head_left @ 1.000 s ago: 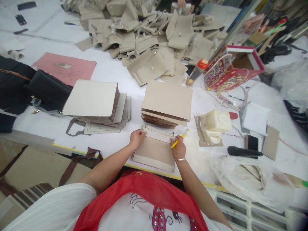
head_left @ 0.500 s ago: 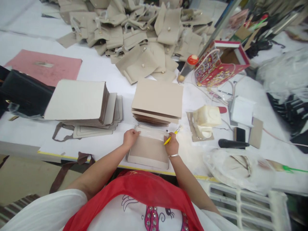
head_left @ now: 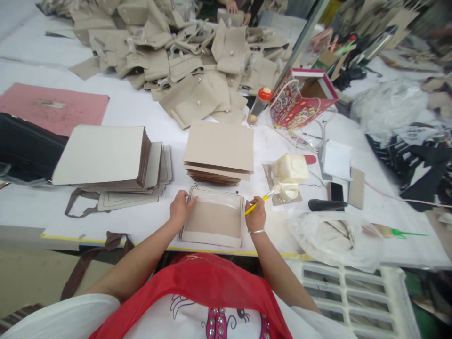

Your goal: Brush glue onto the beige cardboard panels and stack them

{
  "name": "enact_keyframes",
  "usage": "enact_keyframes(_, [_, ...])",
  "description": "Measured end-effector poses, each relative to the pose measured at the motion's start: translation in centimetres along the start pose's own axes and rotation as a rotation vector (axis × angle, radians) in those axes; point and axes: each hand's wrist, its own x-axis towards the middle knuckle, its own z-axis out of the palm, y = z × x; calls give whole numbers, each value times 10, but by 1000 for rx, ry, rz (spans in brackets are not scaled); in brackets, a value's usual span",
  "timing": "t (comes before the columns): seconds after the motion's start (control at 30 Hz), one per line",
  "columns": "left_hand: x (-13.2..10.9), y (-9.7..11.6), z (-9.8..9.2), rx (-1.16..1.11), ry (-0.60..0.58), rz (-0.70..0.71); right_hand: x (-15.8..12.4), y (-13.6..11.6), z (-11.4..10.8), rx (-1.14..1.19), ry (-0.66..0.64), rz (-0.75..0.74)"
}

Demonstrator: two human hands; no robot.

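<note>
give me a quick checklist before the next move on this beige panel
left hand on beige panel: ok, fingers resting on its left edge
yellow-handled tool in right hand: ok, gripped
panel lying flat on white table: ok
stack of beige boards apart from the panel: ok
panel's upper surface free of marks: cannot tell, glare across it

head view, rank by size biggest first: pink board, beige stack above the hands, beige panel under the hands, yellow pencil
1. Pink board, though the frame edge cuts it off.
2. Beige stack and beige panel: too alike to rank, as the panel sits nearer the camera.
3. Yellow pencil.
</note>
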Motion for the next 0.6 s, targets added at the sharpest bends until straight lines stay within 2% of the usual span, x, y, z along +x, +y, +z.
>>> enact_keyframes(0.13, [-15, 8, 1, 141, -79, 438, -17, -5, -1, -1, -116, -273])
enact_keyframes(0.2, [-21, 15, 1, 231, -144, 519, -26, -9, 1, -15, -169, -346])
enact_keyframes(0.27, [-25, 18, -3, 278, -176, 528, -30, -8, 2, -15, -161, -332])
enact_keyframes(0.33, [-24, 16, -17, 263, -132, 554, -28, -2, 0, 37, -116, -286])
enact_keyframes(0.4, [-19, 6, -44, 244, 11, 590, -23, 4, -6, 87, -98, -244])
enact_keyframes(0.47, [-11, -9, -83, 241, 243, 563, -19, 7, -16, 101, -80, -195])
enact_keyframes(0.53, [-1, -30, -126, 277, 476, 455, -19, 6, -29, 94, -61, -127])
enact_keyframes(0.57, [6, -42, -146, 316, 547, 381, -21, 4, -35, 85, -53, -94])
enact_keyframes(0.6, [13, -54, -164, 364, 560, 310, -24, 2, -40, 78, -46, -69])
